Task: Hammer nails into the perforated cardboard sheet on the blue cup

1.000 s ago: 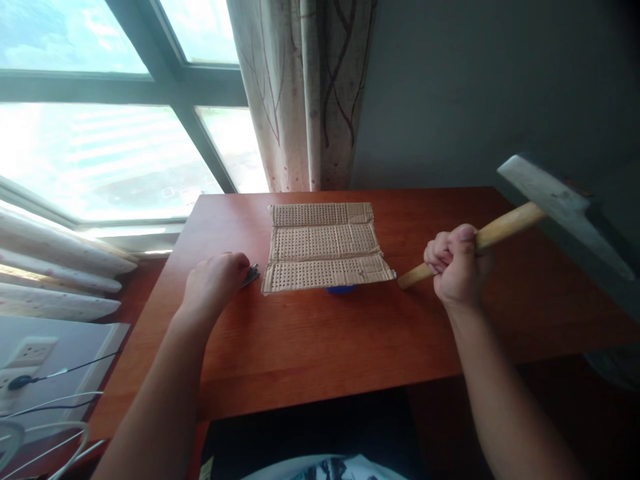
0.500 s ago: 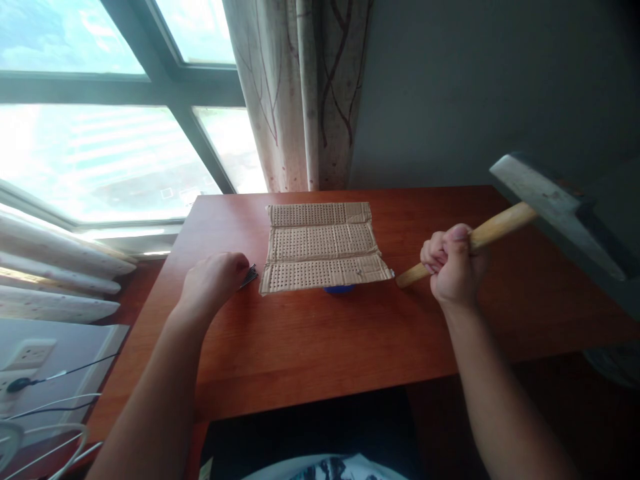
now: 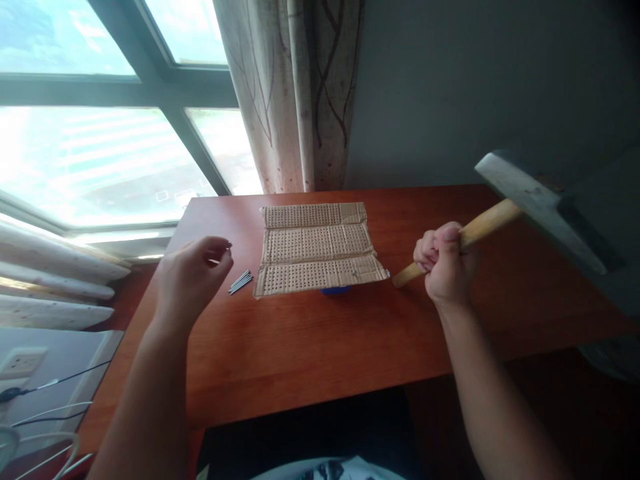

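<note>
My right hand is wrapped round the wooden handle of a hammer, whose grey metal head is raised at the upper right above the table. To the left, my left hand is lifted with thumb and fingers pinched. A small dark tip, apparently a nail, shows at its fingertips; the rest is hidden. Just below and right of that hand lies a small bunch of nails on the table. A creased cardboard sheet full of small holes lies between my hands. Something small and metallic sticks up near its front right.
Part of a blue object shows under the cardboard's front edge. All of this rests on a reddish-brown wooden table. Behind it hang curtains beside a window. Cables and a wall socket are at the lower left.
My left hand has risen and moved left, away from the nails, which now show fully. My right hand still holds the hammer, shifted slightly left in view.
</note>
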Available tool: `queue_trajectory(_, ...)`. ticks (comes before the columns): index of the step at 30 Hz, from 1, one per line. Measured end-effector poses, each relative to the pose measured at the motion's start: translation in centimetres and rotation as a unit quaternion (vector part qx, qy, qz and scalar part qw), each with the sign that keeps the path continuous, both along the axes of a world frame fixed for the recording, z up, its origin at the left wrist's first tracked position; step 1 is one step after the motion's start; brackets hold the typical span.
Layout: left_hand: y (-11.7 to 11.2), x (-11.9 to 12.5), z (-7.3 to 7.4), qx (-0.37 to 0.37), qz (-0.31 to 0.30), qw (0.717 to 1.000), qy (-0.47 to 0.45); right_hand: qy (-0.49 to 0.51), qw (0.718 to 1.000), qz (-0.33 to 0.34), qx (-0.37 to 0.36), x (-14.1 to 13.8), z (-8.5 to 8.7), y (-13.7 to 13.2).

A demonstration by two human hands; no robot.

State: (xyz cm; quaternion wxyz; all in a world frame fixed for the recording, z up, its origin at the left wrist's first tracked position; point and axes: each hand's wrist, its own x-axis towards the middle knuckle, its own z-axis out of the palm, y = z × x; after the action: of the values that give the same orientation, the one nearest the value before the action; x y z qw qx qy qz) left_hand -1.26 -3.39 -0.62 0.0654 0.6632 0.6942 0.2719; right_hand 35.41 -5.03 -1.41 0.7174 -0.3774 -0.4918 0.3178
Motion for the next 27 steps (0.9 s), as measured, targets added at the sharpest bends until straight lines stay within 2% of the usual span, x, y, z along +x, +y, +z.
queue_trajectory(1, -0.5, 0.6, 0.5, 0.032, -0.004, 0.995, -0.093, 0.0, 1.0, 0.001, 0.001, 0.0, 0.0, 0.0)
queue_trajectory(3, -1.6, 2.6, 1.4, 0.067, -0.048, 0.964, -0.251, -0.001, 1.0, 0.0, 0.001, -0.1, 0.0, 0.1)
queue_trajectory(5, -2.8, 5.4, 1.9, 0.075, -0.104, 0.94, -0.317, -0.003, 1.0, -0.005, -0.004, -0.2, 0.1, 0.2)
queue_trajectory(9, -4.0, 11.3, 2.2, 0.067, -0.209, 0.949, -0.225, -0.005, 1.0, -0.01, -0.002, -0.4, 0.1, 0.3)
queue_trajectory(13, -3.7, 14.4, 1.7, 0.08, -0.248, 0.952, -0.163, -0.001, 1.0, -0.011, 0.002, -0.3, 0.1, 0.2)
queue_trajectory(20, -3.3, 14.9, 0.9, 0.068, -0.238, 0.959, -0.135, -0.002, 1.0, -0.025, -0.003, -0.1, 0.0, 0.2)
queue_trajectory(27, -3.0, 15.0, 0.7, 0.07, -0.242, 0.961, -0.114, -0.004, 1.0, -0.019, 0.001, -0.2, 0.0, 0.2)
